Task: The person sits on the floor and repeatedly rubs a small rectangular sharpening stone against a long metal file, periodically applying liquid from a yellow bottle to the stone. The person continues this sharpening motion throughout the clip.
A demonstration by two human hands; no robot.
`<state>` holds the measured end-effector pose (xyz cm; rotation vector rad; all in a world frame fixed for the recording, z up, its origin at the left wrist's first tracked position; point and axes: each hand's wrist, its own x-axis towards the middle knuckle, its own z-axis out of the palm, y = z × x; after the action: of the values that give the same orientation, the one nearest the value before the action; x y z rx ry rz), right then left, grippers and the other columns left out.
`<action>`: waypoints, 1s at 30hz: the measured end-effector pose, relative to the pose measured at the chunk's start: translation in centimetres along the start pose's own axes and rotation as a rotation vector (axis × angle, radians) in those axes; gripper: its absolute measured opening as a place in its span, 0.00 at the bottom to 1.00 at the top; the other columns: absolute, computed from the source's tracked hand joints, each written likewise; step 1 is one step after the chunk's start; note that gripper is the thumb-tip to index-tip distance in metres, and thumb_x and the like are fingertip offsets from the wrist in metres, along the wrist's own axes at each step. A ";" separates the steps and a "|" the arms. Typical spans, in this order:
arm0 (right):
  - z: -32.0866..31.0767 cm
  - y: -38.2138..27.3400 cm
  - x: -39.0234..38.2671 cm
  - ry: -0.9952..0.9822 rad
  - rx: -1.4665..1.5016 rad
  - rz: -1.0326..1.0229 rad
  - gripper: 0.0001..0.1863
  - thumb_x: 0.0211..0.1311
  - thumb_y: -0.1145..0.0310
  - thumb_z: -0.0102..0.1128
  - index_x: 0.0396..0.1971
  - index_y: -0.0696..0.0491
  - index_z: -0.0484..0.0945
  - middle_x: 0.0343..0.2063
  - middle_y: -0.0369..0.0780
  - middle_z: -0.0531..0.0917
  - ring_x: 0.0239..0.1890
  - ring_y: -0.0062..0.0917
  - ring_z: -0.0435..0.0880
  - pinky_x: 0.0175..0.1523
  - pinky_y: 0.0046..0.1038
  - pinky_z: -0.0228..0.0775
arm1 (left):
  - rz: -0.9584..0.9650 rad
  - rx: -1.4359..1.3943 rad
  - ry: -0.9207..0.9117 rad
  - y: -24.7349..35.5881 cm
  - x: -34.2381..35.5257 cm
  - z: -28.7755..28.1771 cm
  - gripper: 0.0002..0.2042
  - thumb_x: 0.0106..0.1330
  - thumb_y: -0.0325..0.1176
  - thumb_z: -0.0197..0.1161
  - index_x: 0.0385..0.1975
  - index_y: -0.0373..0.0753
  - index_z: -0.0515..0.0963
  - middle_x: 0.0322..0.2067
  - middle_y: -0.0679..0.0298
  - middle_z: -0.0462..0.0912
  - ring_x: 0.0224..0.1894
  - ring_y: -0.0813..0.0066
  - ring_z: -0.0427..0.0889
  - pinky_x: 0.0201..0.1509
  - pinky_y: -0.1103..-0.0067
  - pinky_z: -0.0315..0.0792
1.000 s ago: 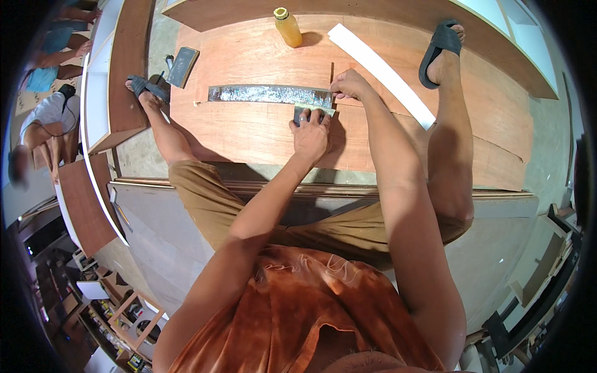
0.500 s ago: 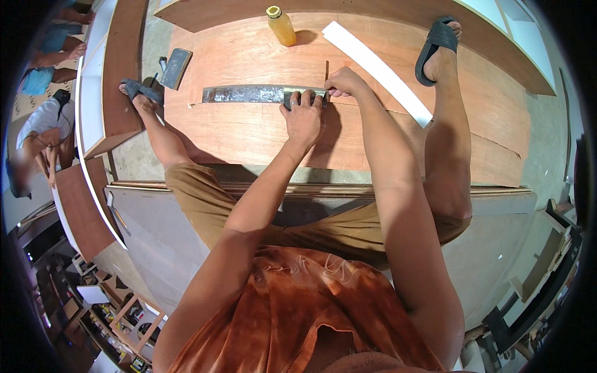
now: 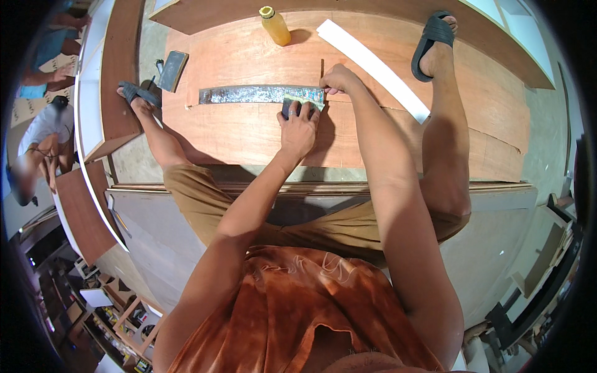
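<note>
A long narrow strip with a shiny, mottled silver surface (image 3: 242, 94) lies across the plywood board (image 3: 249, 133) in front of me. My left hand (image 3: 298, 132) grips a small dark block (image 3: 288, 107) with a pale edge, at the near side of the strip's right end. The block looks tilted; whether it touches the strip I cannot tell. My right hand (image 3: 341, 79) is closed, thumb and finger pinched at the strip's right end. A thin dark stick-like piece (image 3: 322, 66) shows just beyond those fingers; whether they hold it is unclear.
An amber bottle (image 3: 277, 28) stands at the far side, left of a white strip (image 3: 373, 71). A dark rectangular block (image 3: 173, 71) lies at the left. Wooden panels with white faces (image 3: 109, 74) border the board. Other people are at the far left. My sandalled feet flank the board.
My left hand has drawn slightly toward me and tipped the block, baring more of the strip's right end. My right hand remains at that end.
</note>
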<state>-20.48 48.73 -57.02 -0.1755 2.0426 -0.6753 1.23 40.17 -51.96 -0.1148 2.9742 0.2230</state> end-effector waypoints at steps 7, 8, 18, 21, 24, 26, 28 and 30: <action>-0.2 0.0 -0.2 0.013 -0.001 0.000 0.11 0.45 0.61 0.71 0.26 0.52 0.88 0.27 0.37 0.90 0.32 0.21 0.89 0.38 0.26 0.77 | 0.052 -0.080 0.130 -0.1 -1.0 -2.7 0.22 0.60 0.33 0.65 0.57 0.45 0.80 0.63 0.61 0.73 0.68 0.52 0.65 0.64 0.45 0.58; 0.0 0.1 -0.4 0.011 -0.003 0.000 0.11 0.45 0.61 0.71 0.25 0.52 0.88 0.27 0.37 0.90 0.32 0.20 0.89 0.38 0.26 0.77 | 0.041 -0.084 0.158 -0.3 -0.8 -1.6 0.22 0.61 0.33 0.64 0.57 0.45 0.80 0.63 0.60 0.73 0.68 0.52 0.65 0.64 0.45 0.58; -0.4 0.0 -0.7 -0.018 0.062 0.010 0.11 0.47 0.61 0.71 0.28 0.53 0.88 0.27 0.36 0.89 0.30 0.19 0.88 0.34 0.25 0.76 | -0.111 -0.170 -0.022 0.3 0.2 -3.5 0.20 0.66 0.36 0.59 0.58 0.47 0.80 0.61 0.61 0.74 0.66 0.53 0.70 0.62 0.43 0.62; -0.4 -0.3 -0.7 -0.028 0.068 0.011 0.11 0.48 0.62 0.71 0.28 0.53 0.87 0.26 0.36 0.89 0.29 0.19 0.88 0.32 0.24 0.75 | -0.185 -0.167 0.019 -0.5 1.6 -3.7 0.19 0.67 0.37 0.59 0.59 0.47 0.79 0.61 0.63 0.75 0.66 0.52 0.70 0.60 0.42 0.64; -0.2 -0.3 -0.8 -0.020 0.138 0.002 0.09 0.48 0.67 0.72 0.27 0.56 0.86 0.25 0.38 0.87 0.22 0.17 0.83 0.20 0.18 0.62 | -0.222 -0.110 0.014 -0.7 2.9 -1.8 0.20 0.68 0.36 0.58 0.60 0.47 0.78 0.61 0.62 0.74 0.65 0.52 0.70 0.59 0.40 0.64; -0.2 0.0 -0.5 -0.012 0.080 0.016 0.10 0.48 0.64 0.72 0.28 0.54 0.87 0.26 0.36 0.89 0.26 0.19 0.86 0.29 0.23 0.71 | -0.176 -0.069 -0.050 -0.2 2.2 -1.4 0.19 0.68 0.36 0.58 0.59 0.48 0.78 0.61 0.62 0.75 0.65 0.53 0.70 0.59 0.41 0.63; -0.4 0.1 -0.3 -0.009 0.046 0.024 0.11 0.47 0.62 0.72 0.28 0.53 0.87 0.26 0.35 0.89 0.29 0.20 0.88 0.34 0.25 0.76 | -0.153 -0.094 -0.160 0.6 1.1 -2.8 0.16 0.73 0.36 0.50 0.54 0.46 0.81 0.59 0.59 0.75 0.67 0.51 0.68 0.60 0.37 0.59; -0.6 -0.2 -0.6 -0.013 0.032 0.028 0.12 0.46 0.62 0.72 0.28 0.54 0.87 0.26 0.35 0.89 0.29 0.20 0.88 0.35 0.25 0.77 | -0.095 -0.080 -0.180 1.0 1.0 -5.1 0.16 0.73 0.35 0.50 0.54 0.46 0.81 0.59 0.59 0.74 0.67 0.51 0.68 0.61 0.38 0.58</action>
<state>-20.64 49.02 -56.19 -0.1312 2.0172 -0.6877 -0.63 40.26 -46.96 -0.2316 2.7733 0.3227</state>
